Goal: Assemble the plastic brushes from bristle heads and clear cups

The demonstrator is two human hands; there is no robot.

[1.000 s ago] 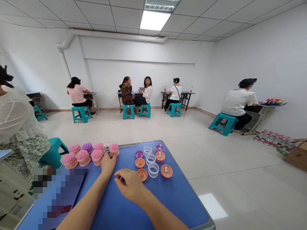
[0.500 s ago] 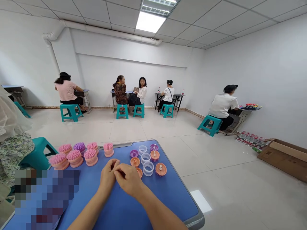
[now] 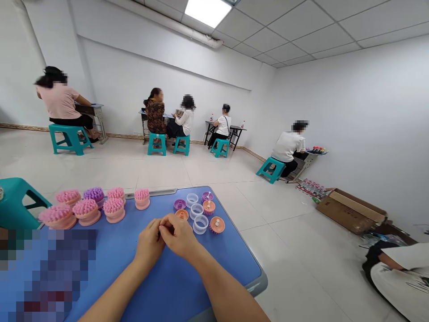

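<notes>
Your fingers (image 3: pixel 171 219) are touching, half curled, perhaps handling something too hidden to tell, and reaching the nearest clear ring (image 3: pixel 200 230) is calling for parting them.

Seven round bristle brushes (image 3: pixel 86 211), six pink and one purple, upright at the lower left of the frame, and, at lower centre, three clear rings (image 3: pixel 196 215) lined up between purple and orange cups (image 3: pixel 182 214) and three white-knobbed discs (image 3: pixel 217 226).
</notes>
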